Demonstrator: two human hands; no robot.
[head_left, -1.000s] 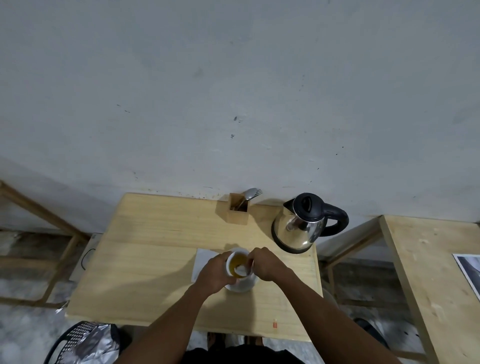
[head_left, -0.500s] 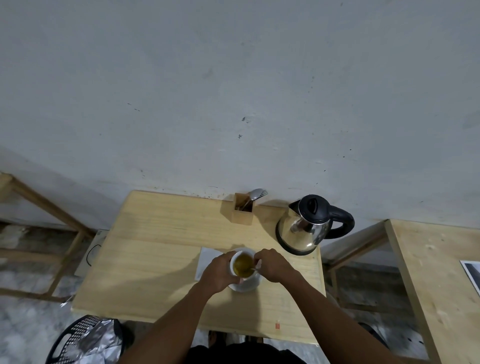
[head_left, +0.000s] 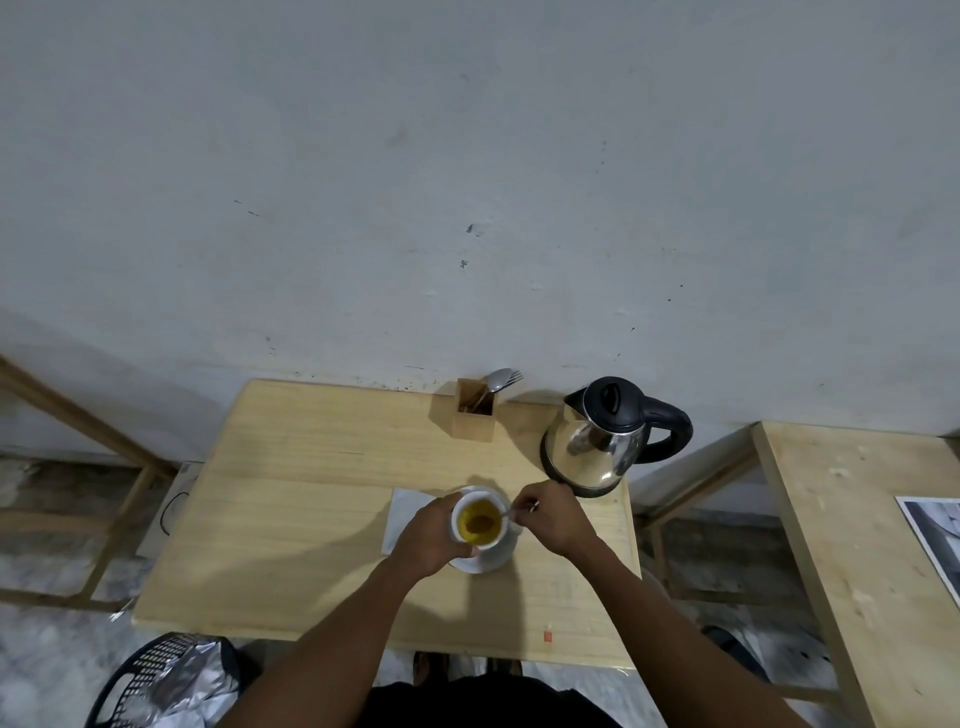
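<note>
Two hands are busy over the pale wooden counter (head_left: 291, 493), and we get a clear look at both. We see the left hand (head_left: 428, 535) wrapped round the white ceramic cup (head_left: 479, 522), its fingers curled against the cup's left wall. The cup is over a round white saucer (head_left: 493, 558), right of the counter's middle and nearer the near edge than the far one. We cannot tell whether it rests on the saucer. There is yellow-brown liquid inside.

On the other side, the right hand (head_left: 553, 519) has its fingers pinching the handle of a thin metal spoon (head_left: 511, 513), which crosses the cup's right rim. A white paper napkin (head_left: 402, 514) lies flat just left of the saucer.

At the far right corner we spot a shiny steel kettle with a black lid and handle (head_left: 597, 441). Along the far edge, a small wooden box (head_left: 474, 413) holds cutlery.
</note>
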